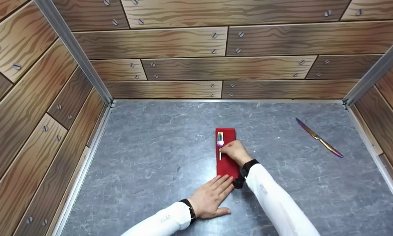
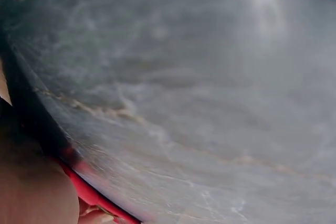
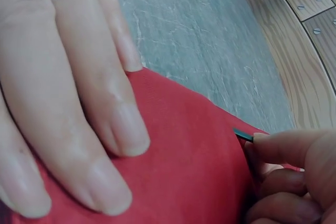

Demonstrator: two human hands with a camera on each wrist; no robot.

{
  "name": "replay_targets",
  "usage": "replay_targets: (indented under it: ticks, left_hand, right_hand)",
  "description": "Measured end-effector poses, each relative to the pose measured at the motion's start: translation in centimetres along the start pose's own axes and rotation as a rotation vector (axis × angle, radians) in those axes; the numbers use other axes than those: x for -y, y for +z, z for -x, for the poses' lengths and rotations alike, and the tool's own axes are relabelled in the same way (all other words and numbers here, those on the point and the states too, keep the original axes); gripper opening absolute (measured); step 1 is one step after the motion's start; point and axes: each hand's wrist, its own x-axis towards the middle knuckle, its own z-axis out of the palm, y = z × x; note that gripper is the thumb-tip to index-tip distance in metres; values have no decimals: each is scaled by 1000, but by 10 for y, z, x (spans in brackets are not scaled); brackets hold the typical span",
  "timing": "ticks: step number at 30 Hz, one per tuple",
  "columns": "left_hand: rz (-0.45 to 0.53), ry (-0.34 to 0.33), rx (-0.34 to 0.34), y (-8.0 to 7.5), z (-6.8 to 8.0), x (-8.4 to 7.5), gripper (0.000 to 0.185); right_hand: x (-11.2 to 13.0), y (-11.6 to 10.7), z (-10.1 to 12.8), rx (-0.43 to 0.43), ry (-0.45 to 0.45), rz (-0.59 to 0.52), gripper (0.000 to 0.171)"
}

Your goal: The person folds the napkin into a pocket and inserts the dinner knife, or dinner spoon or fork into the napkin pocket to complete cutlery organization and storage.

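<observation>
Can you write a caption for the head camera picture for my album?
Right hand holds a fork on a red napkin; left hand presses it flat.

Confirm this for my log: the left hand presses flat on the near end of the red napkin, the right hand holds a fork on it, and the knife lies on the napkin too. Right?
Not quite. The knife lies on the grey table, off to the right of the red napkin, as the head view shows. The left hand presses flat; the right hand holds the fork.

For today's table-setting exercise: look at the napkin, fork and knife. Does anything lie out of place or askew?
The knife lies slanted and alone near the right wall, far from the red napkin. The fork sits straight on the napkin, pinched by the right hand; the left hand presses the napkin flat.
</observation>
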Motion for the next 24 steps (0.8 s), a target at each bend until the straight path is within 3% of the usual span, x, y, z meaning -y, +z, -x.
replay_targets:
  ticks: [12, 20, 24]
  left_hand:
    - [10, 3, 64, -11, 1, 0, 85]
    - [31, -2, 61, -8, 2, 1, 87]
    - [50, -6, 62, -11, -2, 1, 87]
  right_hand:
    - [3, 3, 6, -46, 12, 155, 22]
    - [3, 5, 6, -36, -16, 161, 24]
    - [-2, 2, 3, -28, -40, 91, 22]
